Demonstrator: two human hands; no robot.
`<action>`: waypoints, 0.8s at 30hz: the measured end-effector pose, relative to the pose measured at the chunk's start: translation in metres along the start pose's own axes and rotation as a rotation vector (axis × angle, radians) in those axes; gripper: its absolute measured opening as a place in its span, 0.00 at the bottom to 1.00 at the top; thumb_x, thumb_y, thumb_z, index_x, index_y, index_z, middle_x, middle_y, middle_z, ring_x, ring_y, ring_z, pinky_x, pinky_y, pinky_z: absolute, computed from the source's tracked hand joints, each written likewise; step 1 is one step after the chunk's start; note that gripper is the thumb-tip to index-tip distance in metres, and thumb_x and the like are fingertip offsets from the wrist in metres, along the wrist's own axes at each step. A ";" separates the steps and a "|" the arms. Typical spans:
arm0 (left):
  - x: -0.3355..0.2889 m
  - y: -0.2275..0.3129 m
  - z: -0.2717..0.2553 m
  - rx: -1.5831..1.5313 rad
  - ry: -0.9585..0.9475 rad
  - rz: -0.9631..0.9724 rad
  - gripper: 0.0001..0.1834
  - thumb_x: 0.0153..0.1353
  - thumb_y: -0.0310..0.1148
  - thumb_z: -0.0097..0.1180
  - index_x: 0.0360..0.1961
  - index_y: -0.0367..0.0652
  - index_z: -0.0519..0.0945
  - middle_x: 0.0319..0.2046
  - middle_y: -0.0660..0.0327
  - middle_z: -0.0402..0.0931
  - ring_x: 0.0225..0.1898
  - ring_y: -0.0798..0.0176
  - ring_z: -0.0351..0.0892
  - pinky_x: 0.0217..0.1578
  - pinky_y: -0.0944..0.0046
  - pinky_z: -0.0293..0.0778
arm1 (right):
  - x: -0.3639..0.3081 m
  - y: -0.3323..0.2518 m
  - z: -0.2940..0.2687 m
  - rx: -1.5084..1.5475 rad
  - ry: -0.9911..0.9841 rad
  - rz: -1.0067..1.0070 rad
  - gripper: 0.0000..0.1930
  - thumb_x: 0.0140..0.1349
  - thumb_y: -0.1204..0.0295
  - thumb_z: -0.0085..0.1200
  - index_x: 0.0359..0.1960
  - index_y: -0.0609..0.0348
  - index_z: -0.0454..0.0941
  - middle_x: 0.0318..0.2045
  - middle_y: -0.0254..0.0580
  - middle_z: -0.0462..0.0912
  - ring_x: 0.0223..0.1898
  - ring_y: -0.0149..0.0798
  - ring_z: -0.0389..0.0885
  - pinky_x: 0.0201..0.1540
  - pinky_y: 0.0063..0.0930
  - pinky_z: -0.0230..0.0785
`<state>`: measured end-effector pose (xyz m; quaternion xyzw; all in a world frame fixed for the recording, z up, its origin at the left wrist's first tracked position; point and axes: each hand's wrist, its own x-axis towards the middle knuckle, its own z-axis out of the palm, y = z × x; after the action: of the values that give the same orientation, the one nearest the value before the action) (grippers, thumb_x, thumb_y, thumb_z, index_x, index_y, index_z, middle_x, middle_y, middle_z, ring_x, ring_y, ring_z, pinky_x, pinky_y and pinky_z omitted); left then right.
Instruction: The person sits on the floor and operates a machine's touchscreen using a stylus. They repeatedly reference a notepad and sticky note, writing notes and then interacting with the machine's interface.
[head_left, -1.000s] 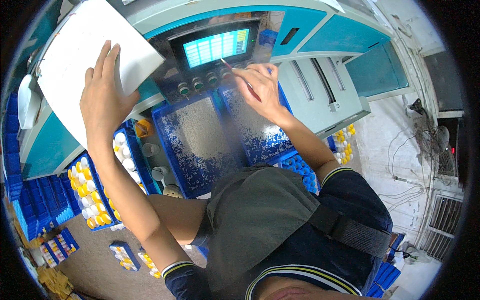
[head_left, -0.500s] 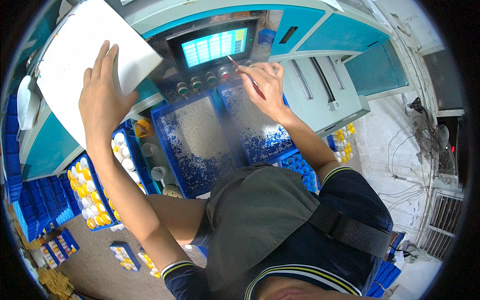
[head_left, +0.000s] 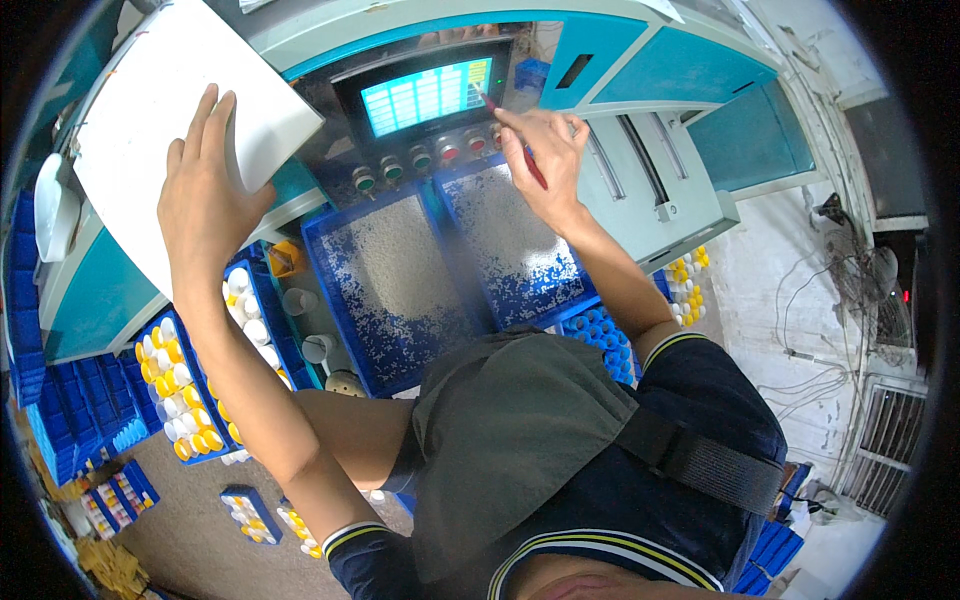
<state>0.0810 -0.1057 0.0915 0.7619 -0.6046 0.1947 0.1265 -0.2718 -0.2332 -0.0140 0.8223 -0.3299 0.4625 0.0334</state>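
Note:
My left hand (head_left: 208, 190) lies flat with outstretched fingers on a large white sheet (head_left: 180, 70) at the upper left. My right hand (head_left: 545, 165) grips a slim dark red pen (head_left: 535, 168). The pen's tip is at the right side of a lit touchscreen (head_left: 425, 97), by its yellow column; whether it touches the glass I cannot tell. Green and red push buttons (head_left: 449, 152) run in a row under the screen. Below them are two blue trays (head_left: 318, 270) with small pale granules in them, under my right wrist and in front of my body.
Blue bins (head_left: 160, 330) of white and yellow capped containers stand at the left. Several blue tubes (head_left: 600, 335) sit near my right elbow. A pale machine ledge (head_left: 690, 205) with slots juts out at right. Loose cables (head_left: 815, 270) hang along the white wall.
My right hand has moved right with the pen, whose tip has gone from the screen's lower edge to its right side. My left hand stays on the sheet.

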 end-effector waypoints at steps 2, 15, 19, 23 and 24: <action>0.000 0.001 -0.001 0.001 -0.004 -0.003 0.58 0.37 0.29 0.82 0.76 0.60 0.72 0.78 0.72 0.68 0.58 0.55 0.83 0.61 0.54 0.86 | 0.004 0.002 -0.002 0.001 0.018 -0.010 0.12 0.66 0.72 0.66 0.50 0.55 0.90 0.37 0.38 0.90 0.47 0.39 0.84 0.59 0.45 0.56; 0.001 0.004 -0.004 -0.009 -0.020 -0.017 0.57 0.38 0.26 0.80 0.75 0.58 0.73 0.78 0.69 0.68 0.60 0.54 0.82 0.62 0.53 0.85 | 0.006 0.003 0.000 -0.009 -0.012 0.004 0.12 0.66 0.72 0.67 0.50 0.55 0.90 0.37 0.38 0.90 0.47 0.38 0.84 0.60 0.45 0.56; 0.001 0.003 -0.004 -0.031 -0.023 -0.022 0.57 0.37 0.26 0.80 0.75 0.58 0.73 0.78 0.69 0.68 0.59 0.54 0.83 0.62 0.53 0.85 | 0.010 -0.001 0.000 0.031 0.017 -0.022 0.11 0.65 0.72 0.67 0.49 0.56 0.90 0.36 0.37 0.90 0.46 0.38 0.85 0.60 0.45 0.56; 0.000 0.004 -0.003 -0.017 -0.025 -0.028 0.57 0.38 0.26 0.80 0.75 0.58 0.73 0.78 0.70 0.68 0.59 0.53 0.83 0.62 0.52 0.85 | 0.017 -0.007 0.004 0.081 0.025 -0.053 0.11 0.64 0.71 0.68 0.48 0.55 0.91 0.36 0.37 0.90 0.46 0.38 0.85 0.59 0.45 0.57; 0.001 0.004 -0.003 -0.017 -0.020 -0.025 0.57 0.38 0.26 0.80 0.76 0.59 0.73 0.78 0.70 0.68 0.59 0.53 0.83 0.62 0.52 0.85 | 0.018 -0.009 0.006 0.096 0.025 -0.055 0.11 0.64 0.71 0.68 0.48 0.55 0.91 0.36 0.36 0.90 0.46 0.38 0.85 0.59 0.44 0.57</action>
<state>0.0770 -0.1056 0.0947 0.7702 -0.5980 0.1802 0.1293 -0.2559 -0.2379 -0.0008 0.8257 -0.2844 0.4870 0.0108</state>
